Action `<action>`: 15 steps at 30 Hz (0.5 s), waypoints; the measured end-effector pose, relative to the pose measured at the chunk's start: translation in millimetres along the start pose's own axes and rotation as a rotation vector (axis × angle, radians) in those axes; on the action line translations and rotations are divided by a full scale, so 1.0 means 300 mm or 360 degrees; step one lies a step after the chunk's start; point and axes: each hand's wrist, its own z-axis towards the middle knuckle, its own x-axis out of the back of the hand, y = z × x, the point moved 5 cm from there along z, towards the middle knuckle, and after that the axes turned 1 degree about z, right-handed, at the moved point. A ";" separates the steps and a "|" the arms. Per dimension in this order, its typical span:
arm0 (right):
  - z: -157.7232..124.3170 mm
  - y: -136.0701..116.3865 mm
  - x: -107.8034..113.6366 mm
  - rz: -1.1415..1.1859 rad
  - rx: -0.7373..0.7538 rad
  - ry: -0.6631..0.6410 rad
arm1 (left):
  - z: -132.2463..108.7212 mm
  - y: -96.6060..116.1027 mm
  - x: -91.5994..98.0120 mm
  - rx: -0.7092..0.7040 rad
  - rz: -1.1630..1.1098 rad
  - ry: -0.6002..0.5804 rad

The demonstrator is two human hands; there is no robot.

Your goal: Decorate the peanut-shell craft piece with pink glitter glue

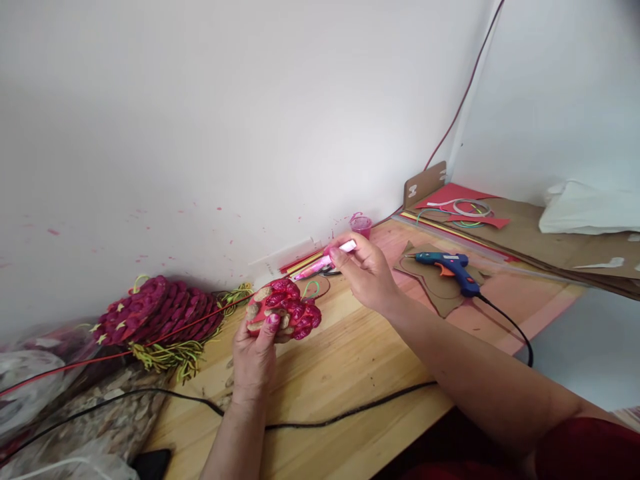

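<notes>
My left hand [259,350] is closed around the edge of a peanut-covered ornament [300,319], its thumb on top. Shiny pink-red paint coats the peanuts on the ornament's right part, while those at its left show bare tan shells. A green cord loop sticks up behind it. In my right hand [363,267] is a white-handled paintbrush [320,264] smeared with pink, pinched between thumb and fingers. Its tip points down-left at the ornament's upper edge; I cannot tell whether it touches. Behind the right hand, against the wall, stands a small plastic cup [361,225] of pink paint.
Stacked dark red peanut ornaments [160,310] with yellow-green tassels lie at left, by a bag of peanuts [120,413]. A blue glue gun [445,263] rests on cardboard at right. A black cable [350,417] crosses the wooden table [320,387]. Coiled cords [470,210] lie farther back.
</notes>
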 end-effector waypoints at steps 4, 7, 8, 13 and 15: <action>0.002 0.002 -0.003 0.0012 0.0035 0.0014 | -0.005 0.012 -0.008 0.0073 -0.0027 0.0055; 0.001 0.013 -0.008 -0.0013 0.0026 -0.0021 | -0.008 0.013 -0.011 0.0134 -0.0013 0.0060; -0.001 0.017 -0.009 -0.0037 0.0025 -0.0024 | -0.008 0.012 -0.010 0.0142 -0.0017 0.0072; -0.006 0.025 -0.007 -0.0115 0.0097 -0.0009 | -0.011 0.004 0.003 0.0179 0.0095 0.0188; -0.009 0.018 -0.012 -0.0138 0.0160 -0.0029 | -0.014 0.003 0.004 0.0178 0.0134 0.0201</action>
